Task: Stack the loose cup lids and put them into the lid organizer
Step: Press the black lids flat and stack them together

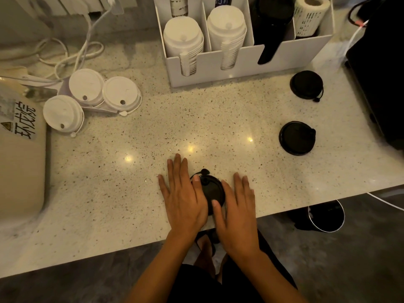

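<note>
On the speckled counter [135, 193]: three loose white lids [87, 86] at far left, unstacked. Two loose black lids [306, 84] at right, well apart. One black lid [213, 190] near the front edge, between left hand [183, 193] and right hand [237, 206], fingers spread flat, thumbs touching it, nothing pinched. Lid organizer [218, 68] at back, already part-filled. Judged: sorting barely begun.

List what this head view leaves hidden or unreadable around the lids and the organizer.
- Black lid between the left hand and right hand: both hands cover its sides, so whether it is one lid or a stack cannot be told.
- Organizer: its back compartments are cut off by the top edge.
- Black stack in its third slot: too dark to count lids.
- Black machine: cropped by the right edge.
</note>
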{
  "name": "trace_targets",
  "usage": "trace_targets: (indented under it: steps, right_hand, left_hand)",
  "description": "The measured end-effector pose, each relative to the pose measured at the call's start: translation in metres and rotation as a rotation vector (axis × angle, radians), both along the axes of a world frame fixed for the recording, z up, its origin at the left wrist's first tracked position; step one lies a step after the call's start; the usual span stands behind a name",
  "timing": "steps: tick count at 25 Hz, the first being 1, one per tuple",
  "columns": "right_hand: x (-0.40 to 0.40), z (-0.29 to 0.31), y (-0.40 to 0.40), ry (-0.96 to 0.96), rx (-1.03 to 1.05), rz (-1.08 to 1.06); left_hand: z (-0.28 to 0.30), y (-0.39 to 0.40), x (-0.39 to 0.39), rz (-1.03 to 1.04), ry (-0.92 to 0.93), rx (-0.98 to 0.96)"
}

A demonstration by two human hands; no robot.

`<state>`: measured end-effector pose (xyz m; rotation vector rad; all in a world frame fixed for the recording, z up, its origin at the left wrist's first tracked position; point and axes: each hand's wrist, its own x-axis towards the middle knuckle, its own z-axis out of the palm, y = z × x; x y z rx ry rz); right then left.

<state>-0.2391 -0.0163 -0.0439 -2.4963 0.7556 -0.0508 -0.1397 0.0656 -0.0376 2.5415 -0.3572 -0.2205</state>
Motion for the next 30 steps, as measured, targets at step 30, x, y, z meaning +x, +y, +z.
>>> trace_targets:
  steps: [30]
  right_hand:
    - [0.011,0.023,-0.127,-0.173,0.016,-0.572]
  left_hand:
    - [0.002,-0.011,0.023,-0.599,-0.035,0.117]
